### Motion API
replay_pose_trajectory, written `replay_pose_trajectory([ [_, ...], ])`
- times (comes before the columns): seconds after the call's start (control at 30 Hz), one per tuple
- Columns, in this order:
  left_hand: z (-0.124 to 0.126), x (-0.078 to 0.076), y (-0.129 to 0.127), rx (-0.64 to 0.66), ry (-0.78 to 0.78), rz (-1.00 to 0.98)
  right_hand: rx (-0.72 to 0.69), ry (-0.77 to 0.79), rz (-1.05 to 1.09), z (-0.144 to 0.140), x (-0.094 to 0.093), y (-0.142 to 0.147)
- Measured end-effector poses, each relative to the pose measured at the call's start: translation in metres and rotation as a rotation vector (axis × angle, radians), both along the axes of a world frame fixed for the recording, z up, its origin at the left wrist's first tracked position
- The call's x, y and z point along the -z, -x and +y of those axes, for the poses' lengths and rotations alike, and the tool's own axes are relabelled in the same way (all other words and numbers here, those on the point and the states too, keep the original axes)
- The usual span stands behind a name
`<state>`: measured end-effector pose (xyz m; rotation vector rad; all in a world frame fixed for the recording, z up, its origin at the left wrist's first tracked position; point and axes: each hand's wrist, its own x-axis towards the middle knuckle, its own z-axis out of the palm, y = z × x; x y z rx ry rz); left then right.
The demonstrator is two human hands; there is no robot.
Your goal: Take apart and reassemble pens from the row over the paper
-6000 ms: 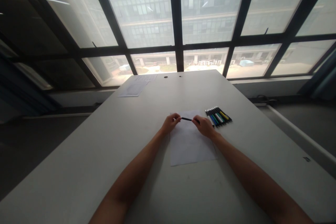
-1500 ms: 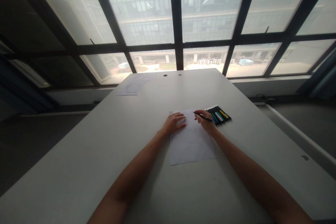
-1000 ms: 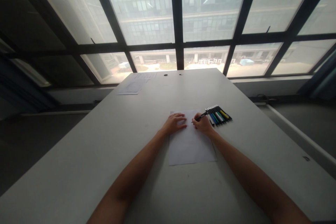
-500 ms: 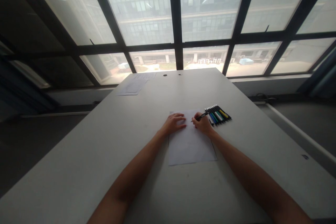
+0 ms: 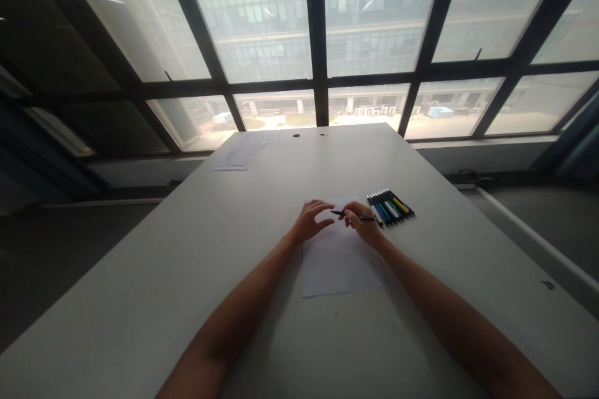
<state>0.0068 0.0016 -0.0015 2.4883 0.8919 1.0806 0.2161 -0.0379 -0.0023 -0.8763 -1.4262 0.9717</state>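
Roughly level, a black pen (image 5: 354, 217) was held above the sheet (image 5: 337, 259), its long axis running left to right with a slight tilt and its tip pointing left toward the left hand (image 5: 309, 222). The pen was pinched between thumb and fingers of the right hand (image 5: 365, 224), which was closed about its middle. The left hand was kept loosely curled over the sheet's upper left part, fingers bent and not gripping anything; whether it touched the paper could not be told. The sheet was laid flat on the table (image 5: 262, 324). Just right of the right hand, a row of pens (image 5: 390, 207) was laid side by side on the table. Papers (image 5: 243, 153) were left at the far left edge.
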Motion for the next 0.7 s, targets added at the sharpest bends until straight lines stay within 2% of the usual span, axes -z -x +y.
replay_pose_trajectory([
  [0.1, -0.004, -0.003, -0.005, 0.052, 0.035, -0.014, -0.039, 0.002, -0.035, -0.001, 0.000, 0.002],
  [0.2, -0.005, -0.003, -0.005, 0.022, 0.065, -0.050, -0.028, 0.019, -0.036, 0.000, 0.001, 0.003],
  [0.37, -0.001, 0.000, 0.002, -0.051, 0.063, -0.186, 0.138, 0.061, 0.092, 0.006, 0.005, -0.004],
  [0.57, 0.001, 0.001, 0.003, -0.136, 0.042, -0.227, 0.382, 0.052, 0.110, 0.017, 0.018, -0.010],
  [0.7, 0.003, 0.002, 0.003, -0.200, 0.055, -0.226, 0.409, 0.056, 0.086, 0.018, 0.023, -0.008],
])
